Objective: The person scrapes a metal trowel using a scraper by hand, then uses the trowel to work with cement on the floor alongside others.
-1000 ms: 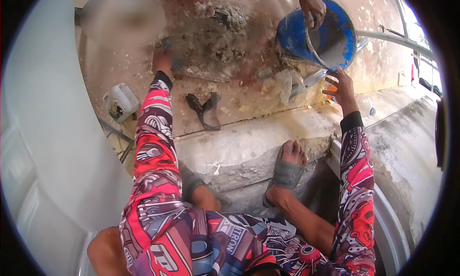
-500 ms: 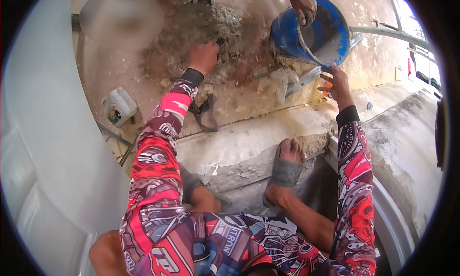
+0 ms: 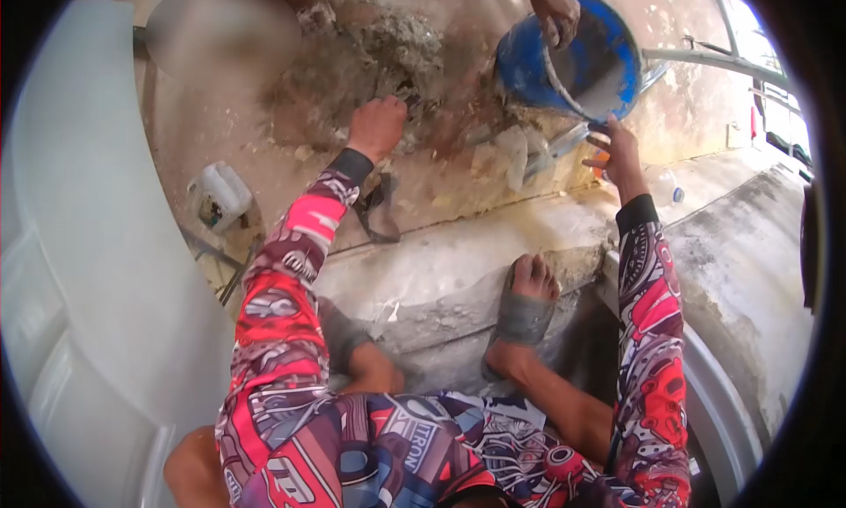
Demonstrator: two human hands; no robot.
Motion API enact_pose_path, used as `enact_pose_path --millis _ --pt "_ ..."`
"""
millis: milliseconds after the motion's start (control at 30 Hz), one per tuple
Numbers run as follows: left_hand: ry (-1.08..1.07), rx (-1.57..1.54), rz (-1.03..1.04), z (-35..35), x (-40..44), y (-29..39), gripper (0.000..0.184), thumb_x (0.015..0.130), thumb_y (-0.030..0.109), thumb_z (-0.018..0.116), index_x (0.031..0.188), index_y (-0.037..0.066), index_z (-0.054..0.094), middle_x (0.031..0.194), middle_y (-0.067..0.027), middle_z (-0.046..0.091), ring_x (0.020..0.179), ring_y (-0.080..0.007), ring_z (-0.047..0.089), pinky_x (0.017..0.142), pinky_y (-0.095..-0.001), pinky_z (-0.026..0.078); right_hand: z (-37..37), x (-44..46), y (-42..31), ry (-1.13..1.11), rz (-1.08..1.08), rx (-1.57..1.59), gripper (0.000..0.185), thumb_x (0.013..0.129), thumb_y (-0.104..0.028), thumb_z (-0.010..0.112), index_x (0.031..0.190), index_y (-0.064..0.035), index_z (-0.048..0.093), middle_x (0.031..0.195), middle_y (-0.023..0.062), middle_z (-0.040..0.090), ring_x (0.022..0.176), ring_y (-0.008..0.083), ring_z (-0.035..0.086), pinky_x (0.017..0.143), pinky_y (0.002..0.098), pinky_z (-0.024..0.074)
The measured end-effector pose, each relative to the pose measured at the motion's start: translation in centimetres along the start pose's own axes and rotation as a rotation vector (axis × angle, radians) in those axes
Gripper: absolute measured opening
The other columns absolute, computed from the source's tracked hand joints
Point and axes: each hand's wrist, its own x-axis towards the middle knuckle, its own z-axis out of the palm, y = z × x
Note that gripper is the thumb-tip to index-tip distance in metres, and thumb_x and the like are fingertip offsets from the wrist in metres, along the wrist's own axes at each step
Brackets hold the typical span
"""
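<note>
My left hand [image 3: 377,129] is closed over the pile of wet grey mortar [image 3: 401,45] on the stained floor. A small dark end of a tool [image 3: 408,92] shows beside its fingers; the rest is hidden, so its kind cannot be made out. The blue bucket [image 3: 520,63] is tilted with its mouth toward the right, grey residue inside. My right hand [image 3: 621,151] holds the bucket's lower rim with its fingertips, some fingers spread. Another person's hand [image 3: 555,14] grips the bucket's upper side near its rim.
A white plastic jug [image 3: 220,195] stands at the left, near a large pale smooth panel [image 3: 106,244]. A dark strap-like piece [image 3: 379,210] lies below my left hand. Clear plastic [image 3: 520,151] lies under the bucket. My sandalled foot [image 3: 529,310] rests by the concrete ledge [image 3: 441,279].
My left hand has moved slightly down, toward me, and its tool shows less. A dark flat piece at the top has left the pile. My right hand and the bucket have hardly moved.
</note>
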Motion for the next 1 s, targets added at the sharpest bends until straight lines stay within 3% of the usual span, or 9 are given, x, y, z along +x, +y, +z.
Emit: enact_pose_path --millis 100,233,333,433,533,633,733,900,1000 --pt "-0.046 0.026 -0.027 1.0 -0.4 -0.5 0.009 0.08 0.01 0.057 0.083 0.008 0.065 0.091 -0.0113 0.063 0.085 -0.0343 0.066 0.068 -0.0483 0.054 1.0 -1.6 -1.0 0.028 -0.001 -0.036 0.054 0.1 -0.046 0.046 0.131 -0.001 0.046 0.127 0.0153 0.058 0.118 0.035 0.054 0.075 0.0635 0.0559" --pt "0.092 -0.126 -0.095 0.1 -0.7 -1.7 0.01 0.081 0.01 0.056 0.082 0.005 0.065 0.09 -0.0132 0.065 0.084 -0.0369 0.065 0.068 -0.0497 0.052 0.6 -0.8 -0.7 0.03 0.02 -0.019 0.047 0.101 -0.044 0.047 0.13 -0.0073 0.047 0.119 0.0123 0.062 0.112 0.0348 0.055 0.085 0.0748 0.0441" --pt "0.118 -0.308 -0.4 -1.8 -3.0 -1.2 0.01 0.084 0.011 0.059 0.083 0.002 0.063 0.088 -0.0172 0.065 0.079 -0.0402 0.062 0.066 -0.0462 0.049 0.6 -1.2 -0.9 0.014 0.005 -0.054 0.054 0.1 -0.046 0.046 0.132 -0.0014 0.046 0.128 0.0164 0.058 0.119 0.0356 0.053 0.075 0.0638 0.0556" --pt "0.144 -0.482 -0.651 0.8 -6.0 -1.5 0.017 0.089 0.015 0.062 0.081 0.001 0.062 0.08 -0.0126 0.066 0.07 -0.0313 0.063 0.061 -0.0398 0.047 0.6 -1.1 -0.8 0.023 0.008 -0.016 0.047 0.102 -0.043 0.045 0.13 -0.0054 0.046 0.118 0.0125 0.062 0.109 0.034 0.055 0.084 0.0739 0.0452" --pt "0.429 -1.246 -1.018 5.5 -9.4 -0.1 0.021 0.094 0.019 0.063 0.083 0.001 0.062 0.079 -0.0052 0.065 0.064 -0.0181 0.059 0.057 -0.0332 0.044 0.6 -1.2 -0.9 0.014 0.008 -0.03 0.048 0.102 -0.043 0.044 0.131 -0.0047 0.044 0.118 0.0126 0.062 0.11 0.0337 0.055 0.084 0.0736 0.0451" --pt "0.493 -1.51 -1.315 7.1 -11.2 4.0 0.019 0.096 0.019 0.06 0.091 0.001 0.064 0.082 -0.0016 0.061 0.067 -0.0105 0.056 0.055 -0.0304 0.045 0.6 -1.2 -0.9 0.011 0.011 -0.025 0.048 0.102 -0.043 0.044 0.132 -0.0055 0.044 0.119 0.0124 0.061 0.11 0.0331 0.055 0.085 0.0732 0.0449" --pt "0.7 -1.784 -1.453 9.3 -9.1 6.6 0.021 0.096 0.02 0.061 0.1 0.0 0.064 0.089 -0.005 0.063 0.068 -0.0127 0.056 0.056 -0.0306 0.046 0.6 -1.2 -0.8 0.013 0.011 -0.026 0.048 0.102 -0.043 0.044 0.132 -0.0058 0.044 0.12 0.0124 0.061 0.111 0.0329 0.054 0.085 0.073 0.0446" --pt "0.784 -1.641 -1.353 11.7 -2.4 4.2 0.027 0.095 0.025 0.06 0.103 -0.001 0.064 0.094 -0.0078 0.064 0.07 -0.017 0.057 0.057 -0.0348 0.046 0.7 -1.4 -0.9 -0.008 0.011 -0.05 0.048 0.101 -0.043 0.045 0.13 -0.005 0.045 0.121 0.0125 0.06 0.111 0.0331 0.055 0.083 0.0716 0.0466" --pt "0.732 -1.371 -1.272 7.3 -0.2 1.5 0.027 0.094 0.023 0.06 0.103 -0.002 0.064 0.092 -0.0077 0.064 0.066 -0.0187 0.055 0.059 -0.0406 0.046 0.5 -1.4 -1.0 -0.003 -0.005 -0.043 0.048 0.101 -0.044 0.045 0.13 -0.0049 0.046 0.121 0.0127 0.06 0.111 0.0333 0.055 0.082 0.0713 0.0474"
